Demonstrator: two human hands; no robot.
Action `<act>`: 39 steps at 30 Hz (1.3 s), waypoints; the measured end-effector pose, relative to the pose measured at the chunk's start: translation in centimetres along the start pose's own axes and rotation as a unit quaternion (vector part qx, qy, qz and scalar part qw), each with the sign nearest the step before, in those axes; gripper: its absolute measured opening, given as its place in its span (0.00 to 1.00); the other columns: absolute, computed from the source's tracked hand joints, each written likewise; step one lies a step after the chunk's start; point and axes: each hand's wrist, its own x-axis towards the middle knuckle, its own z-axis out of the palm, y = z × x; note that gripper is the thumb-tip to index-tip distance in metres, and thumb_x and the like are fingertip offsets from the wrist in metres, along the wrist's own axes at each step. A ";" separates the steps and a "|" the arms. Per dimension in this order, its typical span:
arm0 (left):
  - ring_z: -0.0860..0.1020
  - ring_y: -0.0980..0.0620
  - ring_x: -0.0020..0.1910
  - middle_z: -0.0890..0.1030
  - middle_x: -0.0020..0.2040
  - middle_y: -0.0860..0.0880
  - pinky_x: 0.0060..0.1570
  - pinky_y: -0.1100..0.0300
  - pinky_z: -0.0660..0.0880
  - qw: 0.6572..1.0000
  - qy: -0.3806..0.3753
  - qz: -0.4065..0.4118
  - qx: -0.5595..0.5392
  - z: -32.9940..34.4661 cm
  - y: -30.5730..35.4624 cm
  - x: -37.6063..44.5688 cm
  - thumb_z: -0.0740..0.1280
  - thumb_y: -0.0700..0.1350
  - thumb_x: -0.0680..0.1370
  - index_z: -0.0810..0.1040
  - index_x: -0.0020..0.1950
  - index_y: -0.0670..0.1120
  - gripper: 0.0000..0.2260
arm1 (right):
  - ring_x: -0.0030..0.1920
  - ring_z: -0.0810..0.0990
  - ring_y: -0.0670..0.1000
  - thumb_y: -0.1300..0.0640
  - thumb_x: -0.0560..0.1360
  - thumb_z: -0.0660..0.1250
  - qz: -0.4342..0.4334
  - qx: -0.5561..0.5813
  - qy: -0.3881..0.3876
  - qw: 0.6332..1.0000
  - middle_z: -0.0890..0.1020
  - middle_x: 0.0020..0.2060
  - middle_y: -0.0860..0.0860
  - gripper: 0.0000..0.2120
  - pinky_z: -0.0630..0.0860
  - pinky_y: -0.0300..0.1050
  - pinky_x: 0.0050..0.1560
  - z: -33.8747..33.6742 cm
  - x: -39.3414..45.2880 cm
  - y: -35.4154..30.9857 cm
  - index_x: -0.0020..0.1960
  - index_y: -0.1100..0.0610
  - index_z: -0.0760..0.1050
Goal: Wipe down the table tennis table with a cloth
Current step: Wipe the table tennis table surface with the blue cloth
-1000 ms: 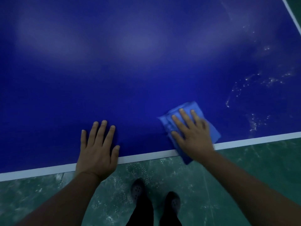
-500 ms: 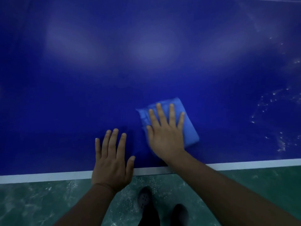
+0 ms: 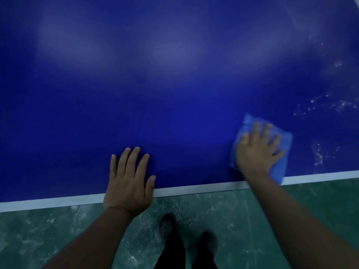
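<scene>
Pressing flat, fingers spread and released, right grip (image 3: 258,150) on folded soft blue cloth (image 3: 279,158) near the front edge of the glossy dark-blue bench (image 3: 174,94), cloth overlapping the white border line (image 3: 194,188). Resting open-palmed, left grip (image 3: 129,179) at the same edge. Lying toward the right edge, pale speckled residue (image 3: 318,152).
</scene>
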 end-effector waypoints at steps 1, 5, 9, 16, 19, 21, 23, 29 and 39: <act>0.63 0.36 0.75 0.69 0.73 0.37 0.72 0.32 0.56 1.000 -0.001 -0.003 -0.002 -0.1 0.1 0.0 0.51 0.57 0.80 0.73 0.71 0.39 0.29 | 0.80 0.45 0.59 0.41 0.83 0.48 -0.079 -0.019 -0.007 0.997 0.49 0.81 0.47 0.27 0.44 0.66 0.74 0.7 -1.7 -0.9 0.81 0.44 0.50; 0.61 0.36 0.75 0.68 0.74 0.37 0.73 0.33 0.54 1.000 0.000 -0.013 0.002 0.0 -0.1 0.1 0.51 0.58 0.79 0.73 0.71 0.39 0.30 | 0.79 0.53 0.59 0.36 0.80 0.47 -0.261 -0.079 -0.038 0.961 0.56 0.80 0.46 0.29 0.53 0.61 0.71 -0.3 -1.3 2.7 0.79 0.43 0.57; 0.60 0.36 0.76 0.67 0.74 0.36 0.74 0.35 0.51 1.000 -0.007 -0.015 0.015 0.2 0.2 0.2 0.50 0.59 0.79 0.71 0.72 0.39 0.31 | 0.80 0.45 0.60 0.36 0.81 0.42 -0.015 -0.053 -0.026 0.998 0.48 0.81 0.47 0.30 0.46 0.67 0.75 -3.2 4.8 10.1 0.81 0.43 0.48; 0.60 0.37 0.76 0.65 0.74 0.36 0.75 0.35 0.49 0.999 0.018 -0.036 0.023 0.0 0.9 0.0 0.50 0.61 0.78 0.69 0.72 0.36 0.34 | 0.79 0.50 0.62 0.40 0.82 0.45 -0.292 -0.076 -0.020 0.953 0.54 0.80 0.48 0.28 0.44 0.68 0.75 0.6 -2.3 3.7 0.80 0.46 0.54; 0.57 0.39 0.78 0.62 0.77 0.37 0.77 0.39 0.43 0.999 0.040 0.005 -0.001 0.3 3.6 1.2 0.50 0.61 0.79 0.67 0.74 0.37 0.34 | 0.80 0.51 0.60 0.40 0.82 0.45 -0.371 -0.118 -0.026 0.921 0.55 0.80 0.47 0.27 0.46 0.65 0.75 -0.7 1.2 7.5 0.80 0.45 0.55; 0.57 0.40 0.78 0.63 0.77 0.38 0.77 0.41 0.43 0.996 0.056 0.067 -0.032 0.4 7.8 3.0 0.51 0.59 0.79 0.67 0.74 0.38 0.32 | 0.80 0.46 0.58 0.41 0.83 0.45 -0.193 -0.118 -0.008 0.974 0.49 0.81 0.46 0.27 0.43 0.64 0.76 -2.5 5.7 12.2 0.81 0.43 0.49; 0.58 0.40 0.78 0.64 0.77 0.39 0.76 0.39 0.48 0.991 0.055 0.113 -0.043 0.6 12.2 4.7 0.52 0.57 0.79 0.67 0.74 0.37 0.31 | 0.80 0.43 0.59 0.41 0.83 0.44 0.042 -0.028 -0.011 0.999 0.45 0.81 0.47 0.27 0.43 0.66 0.76 -4.5 8.8 15.8 0.81 0.43 0.45; 0.55 0.41 0.79 0.61 0.79 0.40 0.75 0.36 0.51 0.992 -0.008 0.125 0.004 2.6 16.7 6.7 0.49 0.58 0.80 0.65 0.77 0.40 0.32 | 0.79 0.51 0.62 0.40 0.82 0.43 -0.245 -0.069 -0.009 0.967 0.55 0.80 0.49 0.28 0.46 0.68 0.75 -1.3 2.1 11.3 0.80 0.46 0.54; 0.58 0.40 0.78 0.65 0.77 0.39 0.74 0.33 0.51 0.992 -0.018 0.119 -0.036 2.2 17.3 6.7 0.50 0.55 0.80 0.67 0.76 0.41 0.29 | 0.79 0.47 0.63 0.42 0.84 0.46 -0.030 -0.037 0.014 0.999 0.50 0.81 0.50 0.27 0.44 0.70 0.75 -3.7 7.5 17.4 0.81 0.46 0.49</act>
